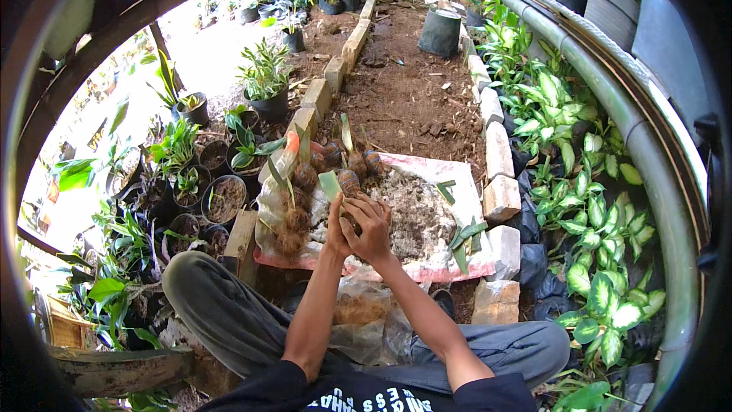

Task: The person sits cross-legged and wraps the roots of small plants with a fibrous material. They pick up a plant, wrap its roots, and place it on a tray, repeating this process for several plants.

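Observation:
My left hand grips a cut piece of green leaf, which rises above the fingertips. Against it lies my right hand, fingers bent; whether it holds something underneath is hidden. Just beyond the fingers is a brown fibre ball bound with string. More fibre balls with upright leaf pieces cluster at the left and far side of a pale sack. Loose potting mix covers the sack's middle. Cut leaf strips rest at its right. Between my legs, a clear plastic bag contains brown fibre.
Stone blocks border the soil bed on the right, and more blocks on the left. Potted plants crowd the left side. Variegated leafy plants and a bamboo pole line the right. An upturned black pot stands farther up.

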The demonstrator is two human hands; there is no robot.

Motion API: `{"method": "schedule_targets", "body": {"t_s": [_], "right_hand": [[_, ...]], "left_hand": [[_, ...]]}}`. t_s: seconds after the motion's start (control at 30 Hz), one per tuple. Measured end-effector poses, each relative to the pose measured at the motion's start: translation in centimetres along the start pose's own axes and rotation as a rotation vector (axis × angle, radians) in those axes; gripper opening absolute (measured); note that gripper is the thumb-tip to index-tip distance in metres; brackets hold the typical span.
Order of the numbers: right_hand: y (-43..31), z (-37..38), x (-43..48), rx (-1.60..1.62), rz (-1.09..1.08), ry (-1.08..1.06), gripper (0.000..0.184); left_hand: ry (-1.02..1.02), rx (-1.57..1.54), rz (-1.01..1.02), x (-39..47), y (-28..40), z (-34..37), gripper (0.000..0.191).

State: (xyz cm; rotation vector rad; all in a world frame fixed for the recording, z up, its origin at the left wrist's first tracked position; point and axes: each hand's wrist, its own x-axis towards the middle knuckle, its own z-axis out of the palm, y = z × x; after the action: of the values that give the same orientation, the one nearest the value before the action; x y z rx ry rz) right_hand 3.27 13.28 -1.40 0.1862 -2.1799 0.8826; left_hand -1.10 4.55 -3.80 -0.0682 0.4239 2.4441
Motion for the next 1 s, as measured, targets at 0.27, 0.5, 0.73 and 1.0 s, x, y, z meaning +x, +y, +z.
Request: {"method": "schedule_targets", "body": {"t_s": [0.27,0.5,0.73,1.0], "right_hand": [[2.3,0.6,-3.0,0.124,0.003,0.098,0.021],[6.0,-0.5,0.4,0.904,0.867,0.114,0.041],[1.3,-6.9,5.2,0.130,0.430,-0.481,0.063],[4.3,-6.4,1.6,0.089,0.341,-1.277,0.037]], "left_hand": [[0.192,0.322,-0.041,0.9,-1.7,-1.9,0.025],[0.043,0.190,-0.033,1.2,-1.2,0.8,0.066],[0.221,-0.076,0.016,2.0,-1.1,-1.4,0.076],[0.158,-0.090,0.148,1.6,1.0,-3.6,0.053]]}}
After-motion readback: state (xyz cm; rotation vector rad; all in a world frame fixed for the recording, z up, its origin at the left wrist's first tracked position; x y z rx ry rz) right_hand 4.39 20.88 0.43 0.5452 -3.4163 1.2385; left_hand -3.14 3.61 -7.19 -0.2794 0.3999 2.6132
